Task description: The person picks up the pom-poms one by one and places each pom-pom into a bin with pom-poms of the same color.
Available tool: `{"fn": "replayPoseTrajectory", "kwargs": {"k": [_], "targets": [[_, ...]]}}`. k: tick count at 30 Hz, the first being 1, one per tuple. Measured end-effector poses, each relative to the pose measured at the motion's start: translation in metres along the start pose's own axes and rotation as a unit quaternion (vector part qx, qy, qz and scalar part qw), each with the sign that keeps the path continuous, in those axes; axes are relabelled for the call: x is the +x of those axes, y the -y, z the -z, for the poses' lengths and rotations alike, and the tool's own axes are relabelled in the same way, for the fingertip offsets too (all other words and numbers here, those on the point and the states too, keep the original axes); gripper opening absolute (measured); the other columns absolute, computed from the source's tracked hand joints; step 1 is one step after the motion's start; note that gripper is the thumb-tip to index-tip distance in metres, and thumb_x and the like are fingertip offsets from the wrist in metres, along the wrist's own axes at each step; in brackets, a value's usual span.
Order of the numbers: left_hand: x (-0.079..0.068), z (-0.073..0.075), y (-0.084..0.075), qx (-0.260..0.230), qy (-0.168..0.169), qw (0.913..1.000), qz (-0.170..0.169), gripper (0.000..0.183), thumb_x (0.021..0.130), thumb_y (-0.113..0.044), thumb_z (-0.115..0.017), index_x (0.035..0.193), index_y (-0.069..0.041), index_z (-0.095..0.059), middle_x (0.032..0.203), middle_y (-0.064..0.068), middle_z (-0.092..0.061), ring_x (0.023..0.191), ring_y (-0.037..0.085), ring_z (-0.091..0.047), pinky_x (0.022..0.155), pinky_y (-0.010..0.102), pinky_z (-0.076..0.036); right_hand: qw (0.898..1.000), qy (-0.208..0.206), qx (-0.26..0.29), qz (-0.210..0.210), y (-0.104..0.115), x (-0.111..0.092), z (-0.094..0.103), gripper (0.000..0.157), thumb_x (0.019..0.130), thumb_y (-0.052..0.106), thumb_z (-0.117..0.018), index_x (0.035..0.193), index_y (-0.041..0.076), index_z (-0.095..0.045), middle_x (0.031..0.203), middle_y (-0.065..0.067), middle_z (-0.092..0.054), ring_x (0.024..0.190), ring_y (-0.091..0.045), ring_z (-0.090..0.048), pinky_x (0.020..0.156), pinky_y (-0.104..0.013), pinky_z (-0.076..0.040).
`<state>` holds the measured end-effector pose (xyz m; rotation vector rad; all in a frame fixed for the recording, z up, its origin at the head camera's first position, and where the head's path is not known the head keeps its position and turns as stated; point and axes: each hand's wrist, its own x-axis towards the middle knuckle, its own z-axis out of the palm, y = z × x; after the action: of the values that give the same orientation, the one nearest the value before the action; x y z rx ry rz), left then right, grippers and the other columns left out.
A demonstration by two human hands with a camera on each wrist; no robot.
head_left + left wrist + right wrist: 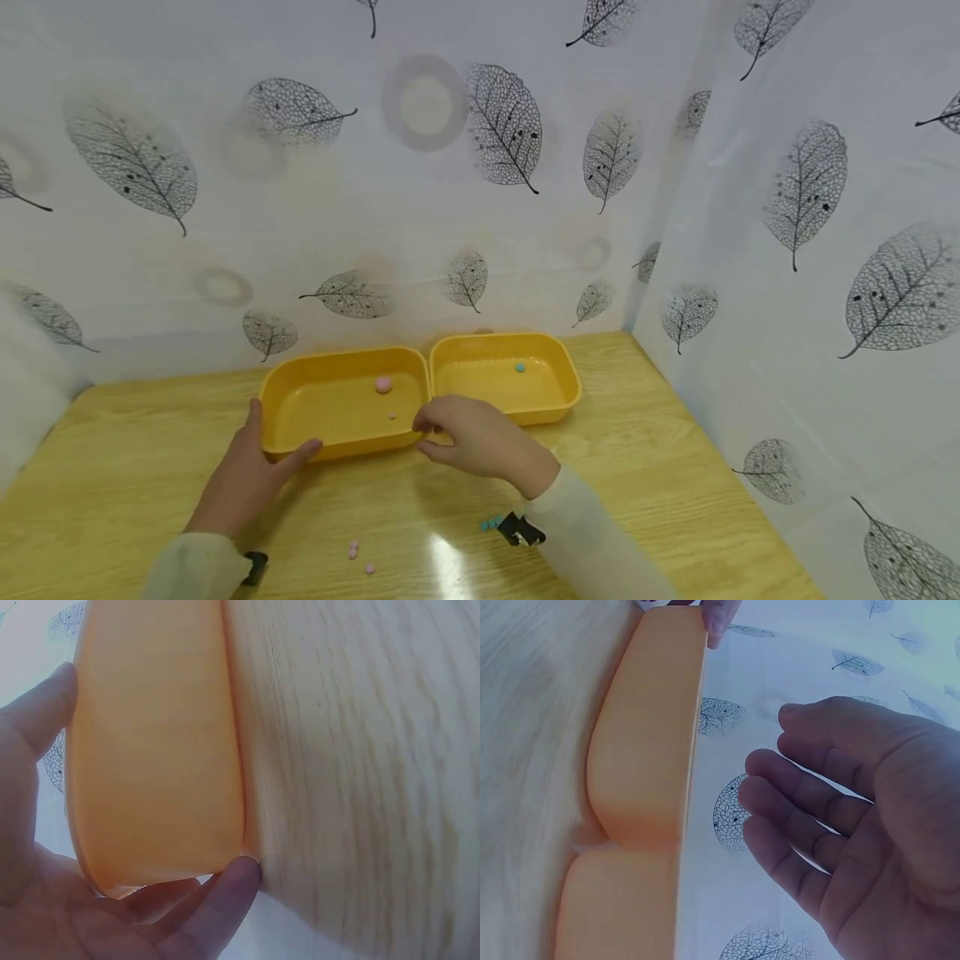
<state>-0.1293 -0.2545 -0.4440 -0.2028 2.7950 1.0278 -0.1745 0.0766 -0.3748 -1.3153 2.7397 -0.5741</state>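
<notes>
Yellow tray [330, 408], long axis sideways, left fingers [256, 413] gripping

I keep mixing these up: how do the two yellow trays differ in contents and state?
The left tray has a larger pink ball and a small pink bead; in the right tray, one blue bead shows. The left hand grips the left tray's outer end; no hand grips the right tray. The left tray sits slightly nearer the person than the right tray. Both are yellow with rounded corners.
</notes>
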Motion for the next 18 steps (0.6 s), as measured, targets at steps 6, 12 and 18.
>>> {"fn": "replayPoseTrajectory", "kwargs": {"k": [6,12,18], "targets": [[0.001,0.001,-0.003,-0.003,0.008,1.0,0.005,0.127,0.093,-0.076,-0.055,0.155,-0.004,0.03,0.162,0.041,0.009,0.145,0.065,-0.008,0.112,0.077,-0.017,0.999,0.014,0.026,-0.017,-0.002,-0.009,-0.011,0.021,0.101,0.026,-0.07,0.119,0.015,-0.072,0.112,0.005,-0.072,0.101,-0.008,-0.066,0.09,-0.021,-0.053],[0.001,0.001,-0.002,0.0,0.007,1.0,0.004,0.127,0.093,-0.076,-0.055,0.156,-0.005,0.03,0.162,0.042,0.008,0.145,0.065,-0.009,0.112,0.078,-0.018,0.999,0.027,0.017,-0.005,-0.001,-0.006,-0.022,0.023,0.101,0.026,-0.07,0.121,0.015,-0.072,0.112,0.008,-0.072,0.099,-0.006,-0.066,0.086,-0.017,-0.052],[0.001,0.0,-0.001,-0.001,0.004,1.0,0.005,0.128,0.093,-0.076,-0.055,0.156,-0.005,0.03,0.162,0.042,0.007,0.145,0.066,-0.009,0.111,0.078,-0.018,0.999,0.045,-0.019,0.02,0.005,-0.002,-0.03,0.019,0.101,0.027,-0.07,0.116,0.017,-0.073,0.109,0.011,-0.071,0.095,0.001,-0.063,0.084,-0.014,-0.05]]}}
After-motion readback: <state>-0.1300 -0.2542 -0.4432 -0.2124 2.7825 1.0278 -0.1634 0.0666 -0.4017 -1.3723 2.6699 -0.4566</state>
